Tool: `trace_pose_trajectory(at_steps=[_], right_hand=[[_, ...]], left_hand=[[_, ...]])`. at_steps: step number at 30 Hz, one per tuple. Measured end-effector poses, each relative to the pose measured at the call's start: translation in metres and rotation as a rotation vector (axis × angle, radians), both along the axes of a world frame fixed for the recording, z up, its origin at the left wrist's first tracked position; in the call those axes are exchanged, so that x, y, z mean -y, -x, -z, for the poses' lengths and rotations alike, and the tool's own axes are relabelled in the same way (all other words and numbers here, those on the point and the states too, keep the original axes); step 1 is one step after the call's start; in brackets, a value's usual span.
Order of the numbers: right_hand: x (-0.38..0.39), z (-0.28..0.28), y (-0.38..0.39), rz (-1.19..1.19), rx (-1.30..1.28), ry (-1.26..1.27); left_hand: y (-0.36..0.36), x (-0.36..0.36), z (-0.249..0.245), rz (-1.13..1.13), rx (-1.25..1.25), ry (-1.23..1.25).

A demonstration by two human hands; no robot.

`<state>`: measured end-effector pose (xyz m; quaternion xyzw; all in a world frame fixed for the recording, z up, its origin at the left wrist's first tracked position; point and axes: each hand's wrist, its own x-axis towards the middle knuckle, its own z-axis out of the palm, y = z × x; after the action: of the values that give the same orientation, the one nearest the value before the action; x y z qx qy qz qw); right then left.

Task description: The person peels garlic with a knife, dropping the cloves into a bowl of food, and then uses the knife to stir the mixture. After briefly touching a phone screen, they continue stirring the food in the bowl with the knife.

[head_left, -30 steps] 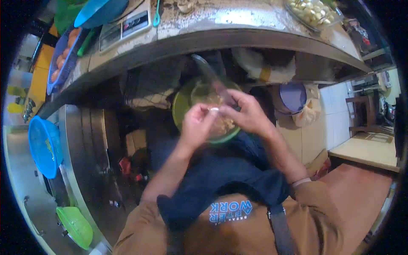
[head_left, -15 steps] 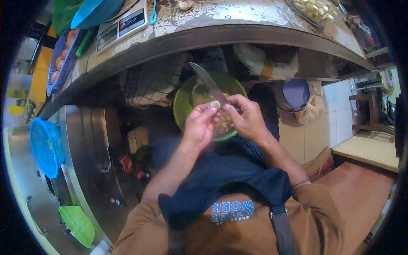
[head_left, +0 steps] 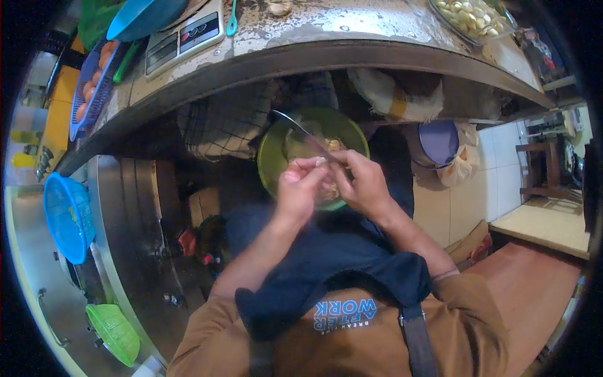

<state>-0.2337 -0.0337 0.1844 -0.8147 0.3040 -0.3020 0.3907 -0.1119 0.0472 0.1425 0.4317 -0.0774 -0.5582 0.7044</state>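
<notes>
Over a green bowl (head_left: 271,154) in my lap, my left hand (head_left: 299,191) pinches a small pale garlic clove (head_left: 321,161) between thumb and fingers. My right hand (head_left: 366,182) is closed round the handle end of a knife (head_left: 304,131), its blade pointing up and to the left, with the edge end near the clove. Fingertips of both hands are close together, and partly hide the clove. Light brown pieces (head_left: 333,145) lie inside the bowl behind my hands.
On the worktop (head_left: 301,28) are a scale (head_left: 184,39), a blue bowl (head_left: 139,19), a garlic piece (head_left: 280,9) and a container of peeled cloves (head_left: 471,17). Eggs fill a basket (head_left: 80,107) at left. A purple bucket (head_left: 438,142) stands at right.
The knife blade has tilted lower and further left. Both hands have shifted slightly down, and the clove is now more hidden between the fingers.
</notes>
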Motion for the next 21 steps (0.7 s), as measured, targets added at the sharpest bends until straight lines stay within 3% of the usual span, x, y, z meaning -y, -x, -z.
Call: trace_pose_trajectory(at_steps=[11,18,20,21], right_hand=[[-0.001,-0.002,0.002,-0.091,0.023,0.171],[0.008,-0.027,0.003,-0.164,0.025,0.051],[0.009,-0.027,0.003,-0.177,0.037,-0.019],[0.009,-0.024,0.003,-0.156,0.067,-0.062]], left_hand=[[0.008,-0.012,-0.029,-0.022,0.44,-0.097],[0.016,-0.017,-0.038,-0.017,0.368,-0.066],[0.022,-0.02,-0.027,-0.121,0.7,0.045],[0.021,-0.021,-0.025,-0.12,0.701,0.045]])
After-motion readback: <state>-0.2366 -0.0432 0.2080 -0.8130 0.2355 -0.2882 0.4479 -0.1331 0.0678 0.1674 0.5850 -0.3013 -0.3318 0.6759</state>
